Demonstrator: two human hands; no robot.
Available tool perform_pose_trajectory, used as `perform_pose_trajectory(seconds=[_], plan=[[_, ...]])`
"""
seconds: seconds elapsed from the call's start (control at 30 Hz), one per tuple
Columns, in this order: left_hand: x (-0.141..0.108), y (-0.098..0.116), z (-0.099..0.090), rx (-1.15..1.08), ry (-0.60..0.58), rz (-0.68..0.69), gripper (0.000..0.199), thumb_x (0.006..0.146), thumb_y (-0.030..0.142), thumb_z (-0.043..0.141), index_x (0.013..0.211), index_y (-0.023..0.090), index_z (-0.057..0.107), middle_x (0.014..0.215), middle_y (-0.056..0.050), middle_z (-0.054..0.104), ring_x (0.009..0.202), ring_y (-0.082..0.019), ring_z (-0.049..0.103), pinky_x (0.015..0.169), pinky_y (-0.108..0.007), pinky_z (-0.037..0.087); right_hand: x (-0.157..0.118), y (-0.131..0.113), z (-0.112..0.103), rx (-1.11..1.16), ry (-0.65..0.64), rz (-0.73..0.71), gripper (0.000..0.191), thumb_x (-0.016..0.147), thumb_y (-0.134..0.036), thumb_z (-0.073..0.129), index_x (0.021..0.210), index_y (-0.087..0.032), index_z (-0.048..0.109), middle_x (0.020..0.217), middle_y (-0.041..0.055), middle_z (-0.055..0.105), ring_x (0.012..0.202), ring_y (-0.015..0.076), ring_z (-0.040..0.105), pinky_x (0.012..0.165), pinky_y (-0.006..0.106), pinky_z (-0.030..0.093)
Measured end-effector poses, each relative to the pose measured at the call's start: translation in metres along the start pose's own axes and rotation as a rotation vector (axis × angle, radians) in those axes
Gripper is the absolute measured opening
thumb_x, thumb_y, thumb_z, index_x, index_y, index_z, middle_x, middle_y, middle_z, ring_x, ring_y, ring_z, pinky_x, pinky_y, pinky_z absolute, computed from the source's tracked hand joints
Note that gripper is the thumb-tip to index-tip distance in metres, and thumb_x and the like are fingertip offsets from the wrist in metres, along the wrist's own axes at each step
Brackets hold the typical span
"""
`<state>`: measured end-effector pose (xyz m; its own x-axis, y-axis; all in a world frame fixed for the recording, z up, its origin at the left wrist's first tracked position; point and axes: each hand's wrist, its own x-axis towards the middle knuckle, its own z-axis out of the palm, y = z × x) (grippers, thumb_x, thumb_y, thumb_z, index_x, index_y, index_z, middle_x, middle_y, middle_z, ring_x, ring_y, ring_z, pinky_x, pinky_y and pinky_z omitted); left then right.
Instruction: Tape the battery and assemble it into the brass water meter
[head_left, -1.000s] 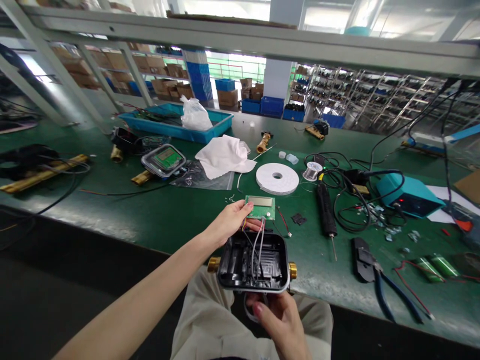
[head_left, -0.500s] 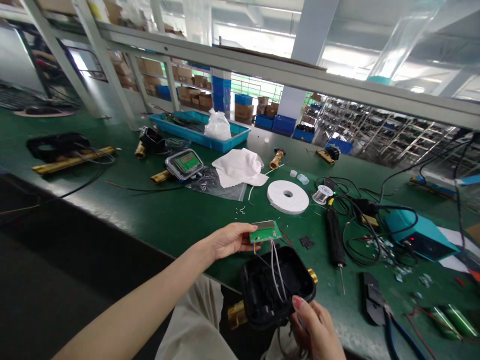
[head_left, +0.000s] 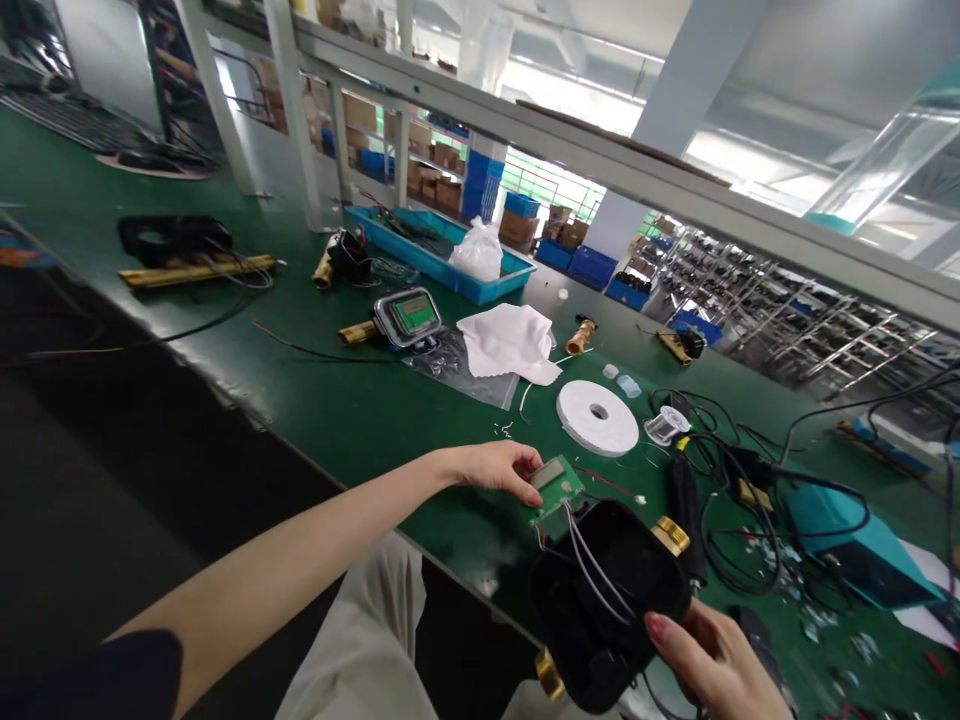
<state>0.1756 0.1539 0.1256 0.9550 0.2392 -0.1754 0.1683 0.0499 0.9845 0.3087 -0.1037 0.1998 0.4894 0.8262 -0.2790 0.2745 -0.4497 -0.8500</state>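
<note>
Between the thumb and fingers of my left hand [head_left: 501, 470] is a green circuit board [head_left: 559, 492] with a small grey display. Grey and coloured wires [head_left: 592, 565] run from the board into an open black meter housing [head_left: 592, 630]. My right hand [head_left: 712, 650] grips the housing at its near right edge, thumb over the rim. Threaded brass ends [head_left: 670, 536] stick out on two sides of the housing, which is tilted over the bench edge. A red wire [head_left: 604, 480] with a white plug trails from the board onto the bench.
A white tape roll [head_left: 581, 415], a solder spool [head_left: 666, 426], a soldering iron [head_left: 684, 490] and a teal soldering station [head_left: 855, 540] lie to the right. Further back are a white cloth [head_left: 506, 340], another meter [head_left: 409, 315] and a blue tray [head_left: 480, 290]. The bench edge [head_left: 300, 450] runs diagonally.
The housing has turned and come nearer, with my right hand on it. The board is tilted flatter, and the red wire with its plug now shows. The view has shifted and rolled.
</note>
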Motion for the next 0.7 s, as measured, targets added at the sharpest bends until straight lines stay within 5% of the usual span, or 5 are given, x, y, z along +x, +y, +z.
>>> perform_pose_trajectory(seconds=[0.17,0.3,0.4,0.53,0.7], plan=[[0.014,0.005,-0.011,0.293,0.03,0.125,0.039,0.052,0.028,0.083,0.082,0.016,0.062,0.076,0.005,0.055,0.073,-0.012,0.049,0.069,-0.024,0.036,-0.001,-0.016,0.002,-0.15,-0.055,-0.071,0.045,0.073,-0.057,0.056,0.086,-0.014,0.064,0.083,0.0053,0.07,0.087,0.024,0.063,0.073,0.025,0.048],[0.027,0.003,-0.014,0.447,0.071,0.215,0.036,0.054,0.027,0.082,0.081,0.016,0.061,0.076,0.004,0.053,0.076,-0.014,0.049,0.068,-0.024,0.035,0.003,-0.019,-0.002,-0.544,-0.051,-0.181,0.045,0.08,-0.06,0.047,0.078,-0.017,0.063,0.071,0.0037,0.069,0.067,0.019,0.063,0.056,0.023,0.045],[0.037,-0.001,-0.013,0.525,0.109,0.266,0.032,0.06,0.023,0.079,0.087,0.016,0.061,0.08,0.003,0.055,0.075,-0.014,0.05,0.068,-0.025,0.038,0.008,-0.016,0.003,-0.913,0.032,-0.419,0.038,0.083,-0.055,0.048,0.072,-0.02,0.058,0.057,0.0005,0.063,0.047,0.0148,0.057,0.044,0.023,0.038],[0.05,-0.012,-0.01,0.588,0.136,0.323,0.021,0.073,0.018,0.07,0.091,0.013,0.06,0.088,-0.001,0.058,0.077,-0.014,0.054,0.072,-0.03,0.045,0.011,-0.009,0.03,-1.284,0.209,-0.694,0.021,0.081,-0.04,0.057,0.074,-0.021,0.05,0.055,-0.0002,0.061,0.04,0.017,0.057,0.037,0.026,0.034],[0.06,-0.025,-0.01,0.619,0.096,0.381,0.013,0.082,0.02,0.063,0.092,0.013,0.06,0.097,-0.004,0.061,0.091,-0.018,0.058,0.083,-0.039,0.049,0.005,-0.002,0.075,-1.527,0.297,-0.746,0.018,0.072,-0.019,0.063,0.069,-0.021,0.046,0.056,0.0017,0.055,0.045,0.0196,0.058,0.04,0.027,0.038]])
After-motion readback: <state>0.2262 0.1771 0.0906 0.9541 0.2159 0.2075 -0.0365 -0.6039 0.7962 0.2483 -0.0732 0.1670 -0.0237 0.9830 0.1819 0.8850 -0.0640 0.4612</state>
